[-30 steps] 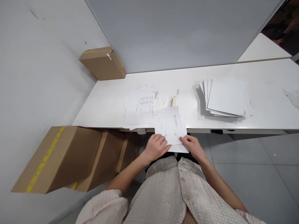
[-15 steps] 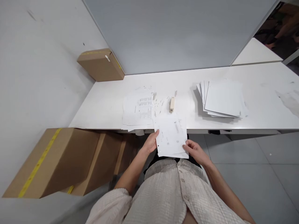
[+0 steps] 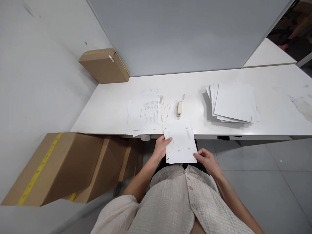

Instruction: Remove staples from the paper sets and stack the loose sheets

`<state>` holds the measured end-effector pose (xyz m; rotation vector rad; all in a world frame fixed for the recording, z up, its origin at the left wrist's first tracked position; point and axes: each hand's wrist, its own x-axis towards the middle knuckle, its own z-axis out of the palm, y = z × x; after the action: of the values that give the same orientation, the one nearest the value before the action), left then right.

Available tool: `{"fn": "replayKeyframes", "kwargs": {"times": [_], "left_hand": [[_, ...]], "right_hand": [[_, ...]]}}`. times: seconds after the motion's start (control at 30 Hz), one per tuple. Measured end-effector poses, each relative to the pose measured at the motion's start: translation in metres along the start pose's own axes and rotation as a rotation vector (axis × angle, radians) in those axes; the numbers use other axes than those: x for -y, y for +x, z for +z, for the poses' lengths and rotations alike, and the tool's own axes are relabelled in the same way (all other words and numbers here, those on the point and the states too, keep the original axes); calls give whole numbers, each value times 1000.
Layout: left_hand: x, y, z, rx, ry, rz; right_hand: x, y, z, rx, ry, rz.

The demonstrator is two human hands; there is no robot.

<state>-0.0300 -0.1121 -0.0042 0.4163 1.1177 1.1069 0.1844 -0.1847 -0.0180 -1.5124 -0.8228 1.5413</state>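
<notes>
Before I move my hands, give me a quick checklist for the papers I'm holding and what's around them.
1. Grip of left hand on the held sheets: ok, thumb on top near the left edge.
2. Grip of right hand: ok, thumb at their lower right corner.
3. Sheet edges flush: not ok, an under sheet shows at lower left.
4. The cream stapler-like tool uncovered: ok, on the white table just beyond the sheets.
5. The blank-topped paper stack squared: not ok, left edges fanned.
6. Sheet count in hand: cannot tell.

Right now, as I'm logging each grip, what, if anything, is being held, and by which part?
Printed sheets: the left hand holds their left edge, thumb on top; the right hand pinches them near the lower right corner.
</notes>
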Motion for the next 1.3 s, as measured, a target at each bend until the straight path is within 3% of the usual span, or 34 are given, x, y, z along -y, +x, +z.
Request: {"fn": "replayKeyframes", "kwargs": {"times": [0.23, 0.63, 0.73, 0.83, 1.0, 1.1, 1.3], "left_hand": [[9, 1, 3, -61, 31, 84], [11, 0, 1, -103, 55, 102], [9, -4, 2, -97, 106, 130], [5, -10, 4, -2, 177, 176], [-7, -22, 8, 123, 297, 257], [-18, -25, 10, 149, 331, 310], [-41, -21, 18, 55, 373, 440]], "right_hand": [[-6, -4, 0, 71, 50, 168], [-13, -7, 2, 13, 100, 125], [-6, -3, -3, 147, 37, 124], [10, 4, -2, 214, 22, 36], [45, 15, 15, -34, 158, -186], [61, 16, 23, -175, 91, -259], [75, 11, 24, -181, -45, -373]]}}
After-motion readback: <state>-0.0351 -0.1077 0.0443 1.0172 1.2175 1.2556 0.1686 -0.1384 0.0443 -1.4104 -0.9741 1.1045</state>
